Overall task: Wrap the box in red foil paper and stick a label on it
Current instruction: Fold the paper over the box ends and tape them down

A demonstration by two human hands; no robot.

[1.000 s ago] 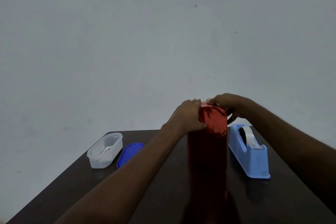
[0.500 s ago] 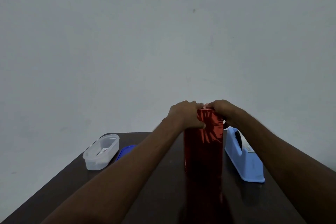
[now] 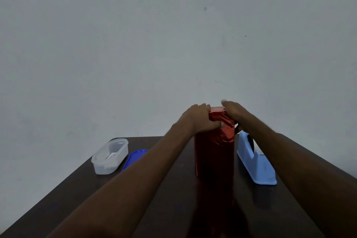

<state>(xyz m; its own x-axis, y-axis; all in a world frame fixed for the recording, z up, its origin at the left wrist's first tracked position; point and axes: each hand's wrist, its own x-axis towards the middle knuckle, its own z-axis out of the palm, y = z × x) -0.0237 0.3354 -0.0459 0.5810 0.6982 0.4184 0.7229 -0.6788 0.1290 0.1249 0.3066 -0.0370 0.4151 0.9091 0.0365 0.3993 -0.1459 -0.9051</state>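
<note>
shifted apart on box [image 3: 214,150] top: left hand [image 3: 199,120] and right hand [image 3: 232,111] gripping foil; dispenser [image 3: 255,162] just right, tub [image 3: 110,155] well left.

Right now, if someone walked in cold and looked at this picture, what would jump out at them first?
The tall box in shiny red foil, standing upright mid-table, draws the eye at once, with the left hand and right hand gripping its top from either side. Just right of it sits a light blue tape dispenser; off to the left, a clear plastic container with its blue lid lying beside it on the dark table.
</note>
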